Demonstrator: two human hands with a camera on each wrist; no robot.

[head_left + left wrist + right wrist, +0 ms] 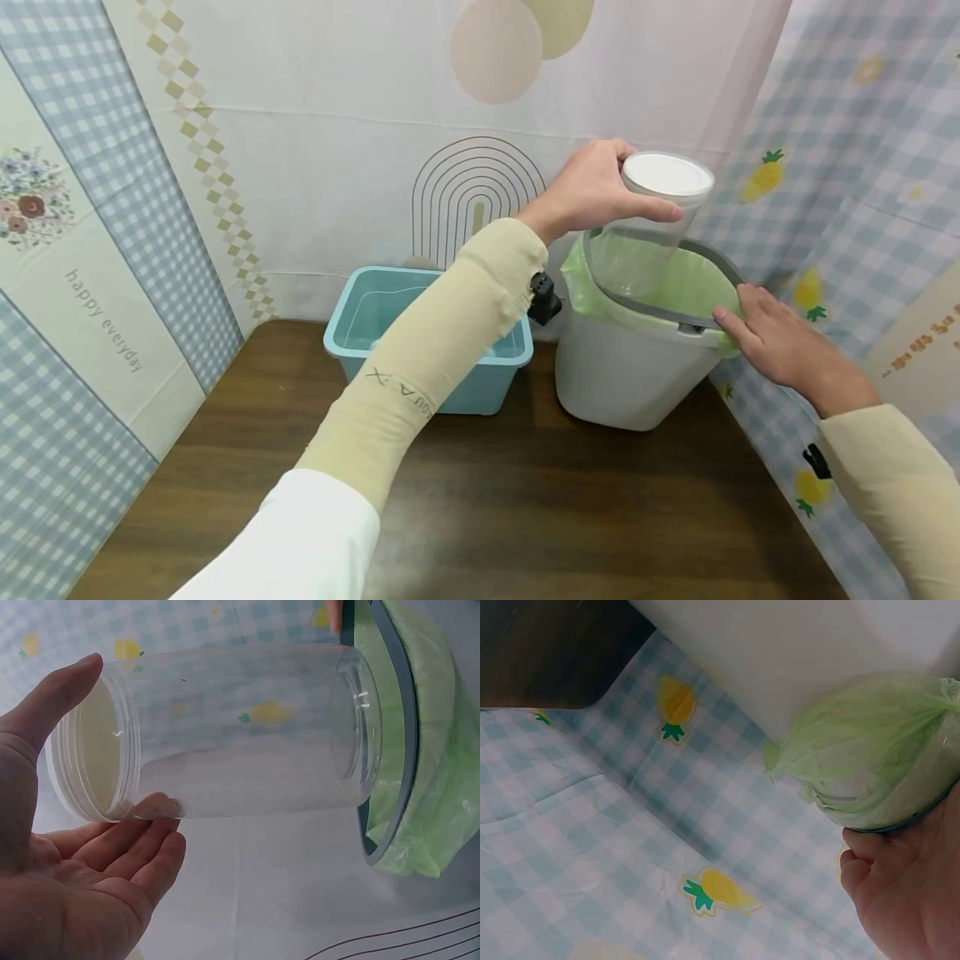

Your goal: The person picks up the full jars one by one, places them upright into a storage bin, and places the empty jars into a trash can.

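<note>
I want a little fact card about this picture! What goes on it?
Left hand: holds a clear plastic jar, tipped mouth-down over the bin
Jar inside: looks empty
Right hand: fingers rest on the bin's grey rim
Bin: pale grey, lined with a green bag
Beside the bin: a light blue tub, to its left
Underneath: a dark wooden table
Behind: checked cloth with pineapples
</note>
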